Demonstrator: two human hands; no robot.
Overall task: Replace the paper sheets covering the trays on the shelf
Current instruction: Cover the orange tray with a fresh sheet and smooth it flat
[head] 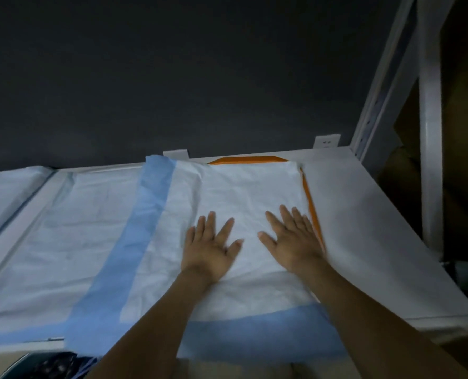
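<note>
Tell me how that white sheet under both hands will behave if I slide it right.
The white sheet is creased, so probably thin and floppy, likely to bunch rather than slide. It looks light; the orange tray rim may snag its edge.

Two hands: left (209, 248), right (293, 242), flat on one sheet. Three blue-edged paper sheets: right (243, 192), middle (63, 228), far left (6, 192). One orange tray (310, 203). One shelf (364, 228). Two wall sockets (326, 142), (176, 153).

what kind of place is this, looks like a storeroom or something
Probably a storage or work room, though I can't be sure: a white metal rack upright, an orange tray under a white and blue sheet, and wall sockets on a dark wall.
</note>
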